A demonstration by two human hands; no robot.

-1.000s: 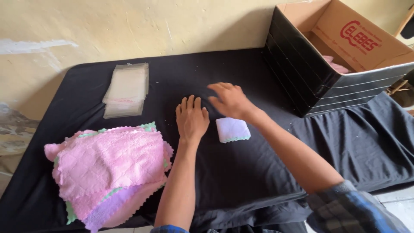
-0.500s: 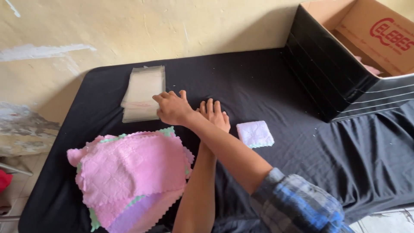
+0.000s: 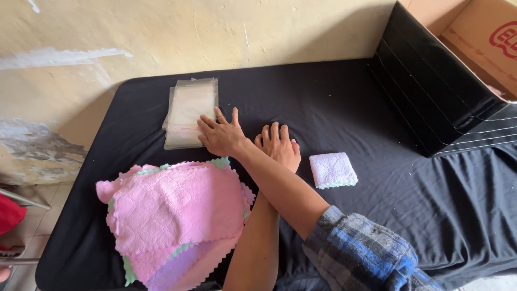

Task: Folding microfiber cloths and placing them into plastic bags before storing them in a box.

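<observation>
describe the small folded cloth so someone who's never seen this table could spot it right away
Start at the black-covered table with the open cardboard box at its far right. Between that box and the flat left hand lies the small folded cloth. Unlike the loose pink cloth pile, it is pale lilac, neatly square and alone.

Right hand (image 3: 219, 134) crossed over left forearm, fingers spread; left hand (image 3: 279, 150) flat, seemingly resting.

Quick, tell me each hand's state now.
Left hand: open, flat on the black cloth, holding nothing.
Right hand: open, fingers on the clear bags, nothing gripped.
</observation>
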